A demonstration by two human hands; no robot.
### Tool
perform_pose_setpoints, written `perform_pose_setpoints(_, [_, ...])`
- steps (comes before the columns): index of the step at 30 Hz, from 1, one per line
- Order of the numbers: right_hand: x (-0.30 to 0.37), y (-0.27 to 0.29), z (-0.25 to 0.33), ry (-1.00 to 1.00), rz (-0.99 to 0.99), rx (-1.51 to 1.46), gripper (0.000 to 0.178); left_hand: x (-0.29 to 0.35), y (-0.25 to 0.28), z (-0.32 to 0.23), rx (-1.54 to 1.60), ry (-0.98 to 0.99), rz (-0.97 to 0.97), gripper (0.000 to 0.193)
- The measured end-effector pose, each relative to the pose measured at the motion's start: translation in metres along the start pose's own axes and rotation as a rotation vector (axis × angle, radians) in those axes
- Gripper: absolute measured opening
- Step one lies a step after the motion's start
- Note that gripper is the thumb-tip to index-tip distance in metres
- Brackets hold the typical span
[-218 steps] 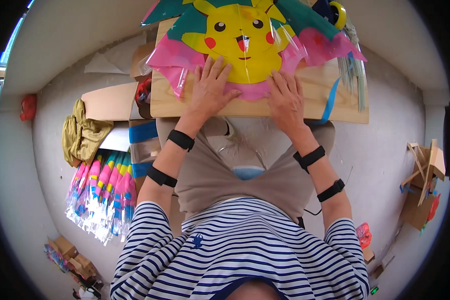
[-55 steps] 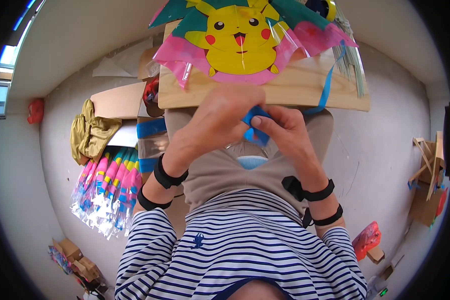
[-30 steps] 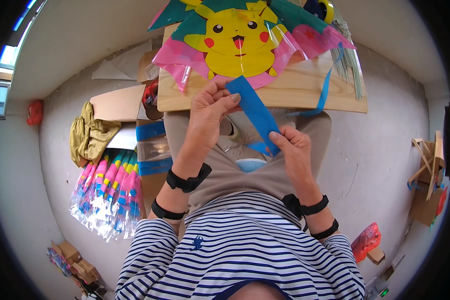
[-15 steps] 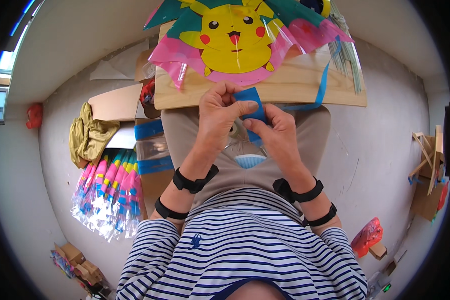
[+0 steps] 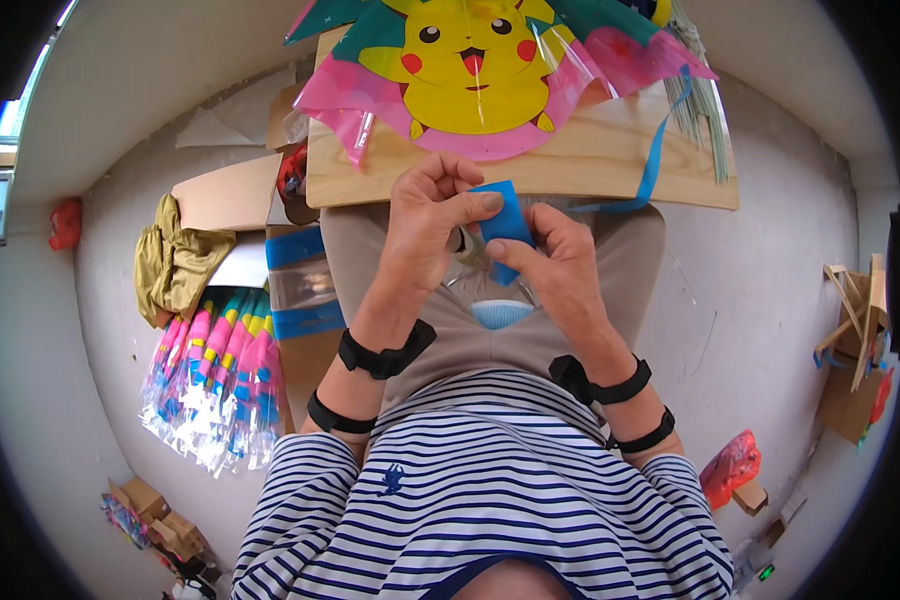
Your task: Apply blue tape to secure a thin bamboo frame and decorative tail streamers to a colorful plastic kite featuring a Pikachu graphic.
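Observation:
Over my lap, just off the table edge, I hold a flat blue strip (image 5: 511, 222) of what looks like plastic film. My left hand (image 5: 432, 208) pinches its upper left side between thumb and fingers. Lower down, the thumb of my right hand (image 5: 562, 262) presses on the strip, with the fingers behind it. The strip's lower end drops toward my lap and is partly hidden. Beyond my hands, a kite-like film sheet (image 5: 475, 95) with a yellow cartoon figure on pink and green lies on the wooden table (image 5: 580, 172).
A narrow blue ribbon (image 5: 653, 165) hangs over the table's right edge, beside a bundle of thin pale sticks (image 5: 708, 130). At left are cardboard boxes (image 5: 228, 190), olive cloth (image 5: 178, 262) and several clear-wrapped colourful rolls (image 5: 220, 370). Wooden scraps (image 5: 850, 310) stand far right.
My left hand has shifted slightly left along the blue strip's upper part, and the strip appears a little more upright and flatter. The right hand keeps its pinch.

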State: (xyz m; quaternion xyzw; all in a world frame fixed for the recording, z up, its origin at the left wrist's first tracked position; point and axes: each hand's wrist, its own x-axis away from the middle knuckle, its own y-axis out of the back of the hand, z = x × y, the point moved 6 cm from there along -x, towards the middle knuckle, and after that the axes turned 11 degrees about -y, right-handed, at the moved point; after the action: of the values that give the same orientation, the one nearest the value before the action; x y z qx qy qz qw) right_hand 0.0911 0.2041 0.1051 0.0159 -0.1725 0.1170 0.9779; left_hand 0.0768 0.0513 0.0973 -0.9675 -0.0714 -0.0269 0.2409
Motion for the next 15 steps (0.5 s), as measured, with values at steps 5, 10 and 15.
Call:
perform_pose_setpoints(5, [-0.001,-0.004,0.001,-0.048,0.021,-0.021,0.014,0.0,-0.003,0.004,0.004,0.0,-0.019,0.025])
perform_pose_setpoints(10, [-0.004,0.0,-0.001,-0.046,0.006,-0.077,0.015,0.003,-0.01,0.005,0.1,0.059,-0.011,0.034])
perform_pose_setpoints(15, [-0.012,0.012,0.023,-0.112,-0.03,-0.399,0.015,0.014,-0.027,0.02,0.129,0.083,0.306,0.045])
